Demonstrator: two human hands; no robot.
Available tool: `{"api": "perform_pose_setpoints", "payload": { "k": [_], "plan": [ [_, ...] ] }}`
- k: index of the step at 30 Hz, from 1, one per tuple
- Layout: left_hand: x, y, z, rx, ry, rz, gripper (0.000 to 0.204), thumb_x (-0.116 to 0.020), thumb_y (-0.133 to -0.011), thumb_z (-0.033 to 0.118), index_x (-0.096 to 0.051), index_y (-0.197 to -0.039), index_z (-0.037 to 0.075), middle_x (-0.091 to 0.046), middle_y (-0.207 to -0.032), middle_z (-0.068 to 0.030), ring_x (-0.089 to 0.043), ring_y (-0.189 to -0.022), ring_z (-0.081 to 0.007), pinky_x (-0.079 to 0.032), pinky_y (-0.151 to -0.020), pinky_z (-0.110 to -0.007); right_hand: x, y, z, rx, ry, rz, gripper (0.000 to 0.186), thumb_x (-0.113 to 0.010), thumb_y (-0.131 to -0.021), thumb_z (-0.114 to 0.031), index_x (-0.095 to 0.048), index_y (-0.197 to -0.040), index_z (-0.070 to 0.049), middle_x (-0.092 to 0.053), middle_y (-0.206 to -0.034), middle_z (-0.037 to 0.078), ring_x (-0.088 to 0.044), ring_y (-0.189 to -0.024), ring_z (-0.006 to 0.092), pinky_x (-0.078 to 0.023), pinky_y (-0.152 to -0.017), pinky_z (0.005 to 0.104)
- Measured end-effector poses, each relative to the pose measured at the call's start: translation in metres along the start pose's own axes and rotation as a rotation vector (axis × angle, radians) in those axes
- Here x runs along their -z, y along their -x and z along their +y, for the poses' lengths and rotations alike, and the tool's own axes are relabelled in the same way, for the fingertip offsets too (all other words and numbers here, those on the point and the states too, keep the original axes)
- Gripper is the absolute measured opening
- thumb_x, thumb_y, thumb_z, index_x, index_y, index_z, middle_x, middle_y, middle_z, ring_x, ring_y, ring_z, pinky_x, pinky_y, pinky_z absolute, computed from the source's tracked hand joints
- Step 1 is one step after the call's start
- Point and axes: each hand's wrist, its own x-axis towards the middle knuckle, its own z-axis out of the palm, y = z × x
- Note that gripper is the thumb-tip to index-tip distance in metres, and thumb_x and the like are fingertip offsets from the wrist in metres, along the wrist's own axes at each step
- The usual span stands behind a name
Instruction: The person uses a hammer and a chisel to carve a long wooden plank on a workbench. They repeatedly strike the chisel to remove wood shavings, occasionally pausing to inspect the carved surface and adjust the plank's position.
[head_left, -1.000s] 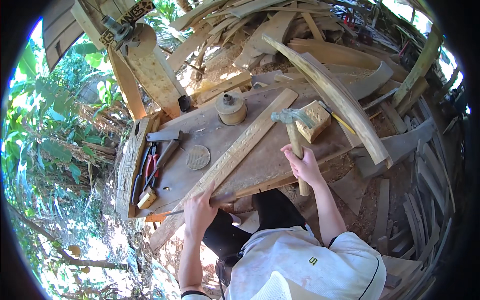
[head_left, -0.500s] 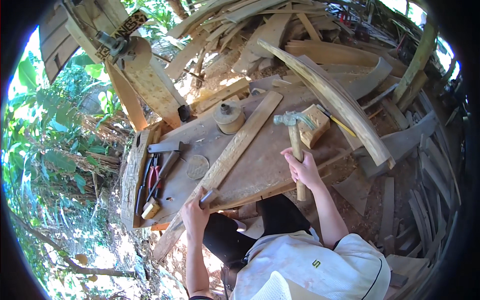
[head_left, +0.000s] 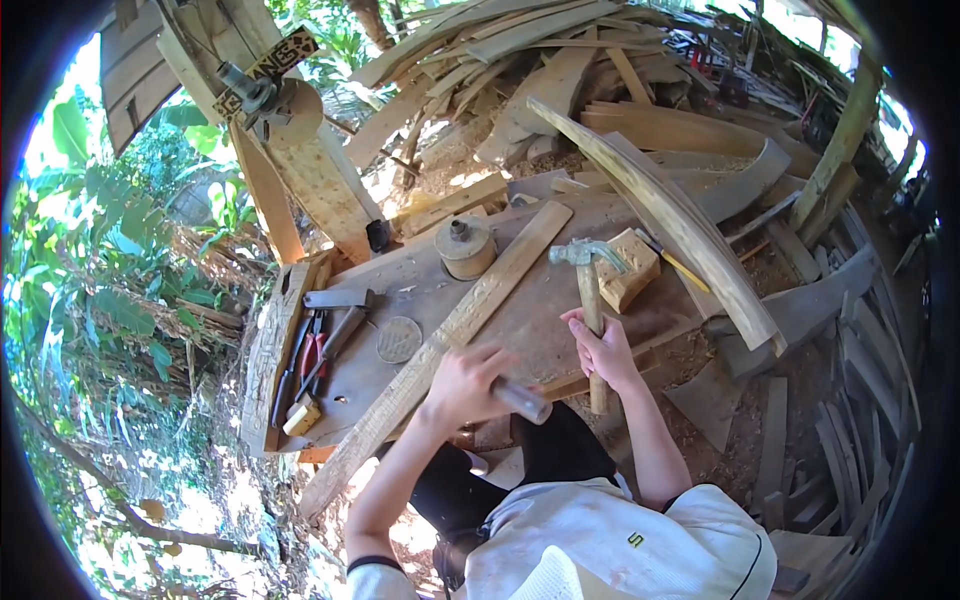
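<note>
My right hand [head_left: 607, 350] is closed around the wooden handle of a claw hammer [head_left: 588, 285], its metal head up beside a wooden block [head_left: 632, 275]. My left hand [head_left: 462, 385] grips a thick, round tool handle [head_left: 524, 401] with a grey end pointing toward the hammer side. The rest of that tool is hidden by my fingers. Under and beyond the left hand, a long wooden plank [head_left: 485, 305] lies slantwise across the workbench [head_left: 535, 345], its near end jutting past the edge.
On the bench's left lie red-handled pliers [head_left: 312, 355] and a wooden-handled tool [head_left: 345, 330]. A round container [head_left: 465, 247] stands at the back, near a flat disc [head_left: 399, 340]. A yellow pencil-like stick [head_left: 687, 275] and a long curved timber [head_left: 660, 220] lie at the right.
My left hand has moved right and away from the plank's near end, bringing the tool handle closer to the hammer. My right hand stays nearly where it was, still gripping the hammer.
</note>
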Motion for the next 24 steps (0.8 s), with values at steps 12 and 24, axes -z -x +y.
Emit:
{"api": "perform_pose_setpoints", "payload": {
  "k": [12,24],
  "plan": [
    [-0.087,-0.066,-0.066,-0.324,0.183,-0.002,0.03,-0.083,-0.073,0.025,-0.059,-0.075,0.006,-0.054,-0.074,-0.01,-0.058,-0.069,-0.0327,-0.048,-0.063,-0.043,-0.004,-0.005,0.005,0.062,-0.054,0.045,0.025,-0.062,-0.105,-0.024,-0.064,-0.118,-0.002,-0.044,-0.06,-0.008,-0.039,-0.043,0.0009,-0.035,-0.039,0.0226],
    [-0.094,-0.066,-0.063,-0.275,0.393,-0.065,0.047,-0.079,-0.06,0.007,-0.07,-0.106,0.006,-0.069,-0.098,-0.0126,-0.068,-0.089,-0.0338,-0.056,-0.076,-0.041,-0.003,-0.002,0.01,0.055,-0.081,0.092,0.026,-0.065,-0.104,-0.026,-0.065,-0.118,-0.004,-0.054,-0.063,-0.004,-0.044,-0.043,0.0031,-0.035,-0.038,0.0234]
  ]
}}
